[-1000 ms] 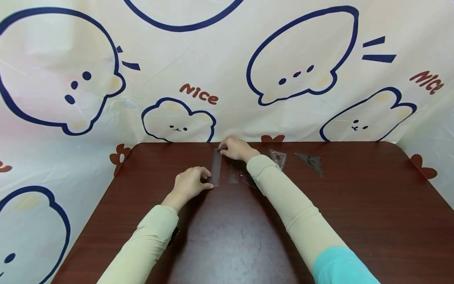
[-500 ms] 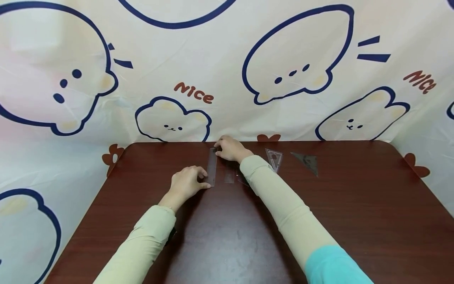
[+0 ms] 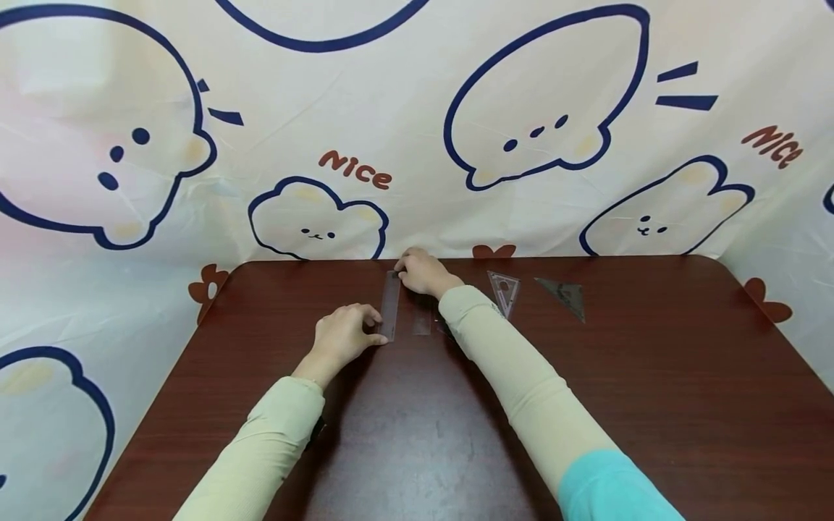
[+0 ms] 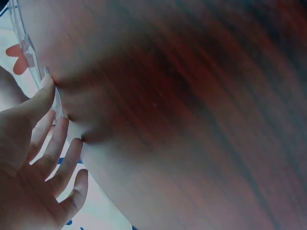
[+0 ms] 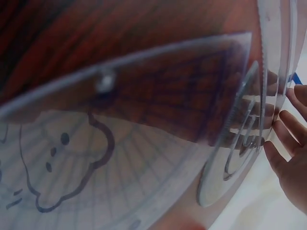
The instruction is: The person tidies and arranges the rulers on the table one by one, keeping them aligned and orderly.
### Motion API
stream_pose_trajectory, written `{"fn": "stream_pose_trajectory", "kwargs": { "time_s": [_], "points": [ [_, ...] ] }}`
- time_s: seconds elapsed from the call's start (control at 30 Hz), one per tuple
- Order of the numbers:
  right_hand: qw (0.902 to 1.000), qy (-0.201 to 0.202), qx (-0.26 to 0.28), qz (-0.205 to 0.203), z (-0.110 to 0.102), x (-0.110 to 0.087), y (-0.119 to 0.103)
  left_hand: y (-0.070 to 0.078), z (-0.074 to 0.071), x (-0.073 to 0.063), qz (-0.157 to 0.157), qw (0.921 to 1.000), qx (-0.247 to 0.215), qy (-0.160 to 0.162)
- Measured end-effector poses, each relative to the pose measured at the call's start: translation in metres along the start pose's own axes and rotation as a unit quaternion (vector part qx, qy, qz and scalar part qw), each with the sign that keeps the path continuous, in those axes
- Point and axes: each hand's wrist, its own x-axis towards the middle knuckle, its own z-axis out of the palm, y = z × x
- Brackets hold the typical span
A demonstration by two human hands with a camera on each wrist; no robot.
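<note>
A clear ruler [image 3: 389, 307] lies lengthwise near the table's far edge. My left hand [image 3: 344, 336] is at its near end, thumb at the end and fingers along its left side. In the left wrist view the thumb tip of my left hand [image 4: 33, 139] touches the clear strip, the other fingers spread loosely. At the ruler's far end, my right hand [image 3: 423, 273] has its fingertips at the corner. The right wrist view shows my right hand [image 5: 290, 148] with extended fingers along a ruler [image 5: 271, 57]. A clear protractor [image 5: 158, 96] fills the foreground there.
A shorter clear strip [image 3: 422, 323] lies right of the ruler, partly under my right forearm. Farther right are a clear set square [image 3: 504, 289] and a darker set square [image 3: 568, 297]. The brown table [image 3: 391, 427] meets a printed curtain [image 3: 417, 130] at the back.
The whole view shifts slightly left between the first two frames. Both hands keep their places at the ruler's ends; the ruler shows no clear movement on the table.
</note>
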Motion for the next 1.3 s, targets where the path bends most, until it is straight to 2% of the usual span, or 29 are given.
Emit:
{"fn": "stream_pose_trajectory", "kwargs": {
  "time_s": [0.2,0.6,0.93,1.3],
  "points": [
    [0.9996,0.013,0.02,0.012,-0.001,0.0,0.001,0.002,0.0,0.0,0.002,1.0,-0.004,0.004],
    [0.9962,0.05,0.07,-0.017,-0.012,-0.002,-0.002,0.003,0.0,-0.002,-0.016,0.9999,-0.002,0.003],
    [0.9902,0.063,0.122,-0.025,-0.022,-0.008,-0.015,0.001,0.0,-0.003,-0.02,0.9992,-0.031,0.012],
    [0.9861,0.076,0.148,0.007,-0.021,-0.016,-0.024,0.003,0.003,-0.004,-0.018,0.9984,-0.051,0.015]
  ]
}}
